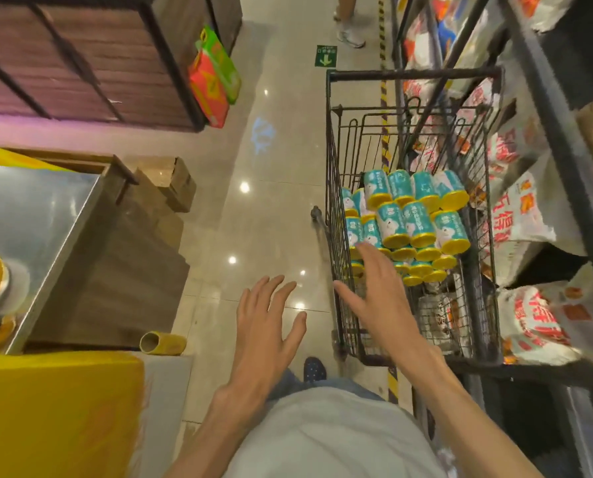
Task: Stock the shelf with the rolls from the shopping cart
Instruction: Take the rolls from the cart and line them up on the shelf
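A: Grip first. The right hand reaches over the near rim of the shopping cart, fingers straight and spread wide, holding nothing; its fingertips lie over the nearest rolls, though whether they touch cannot be told.

B: And the left hand?

A: Also spread wide and empty, above the glossy tiled floor, just beside the cart's left wall.

B: The task's thing?

A: The rolls are short cylinders in smooth teal-and-white printed wrap with yellow end bands. They lie stacked in layers inside the black wire basket, long axes parallel, yellow ends pointing toward the person and slightly downward.

B: Surroundings?

A: Right of the cart, a dark metal shelf carries soft crinkled white packs with red print. On the left stands a brown wood-grain counter with a reflective metal top, cardboard boxes beside it, and a yellow tube lying on its side. Farther off, an orange-and-green pack leans against a slatted wooden unit.
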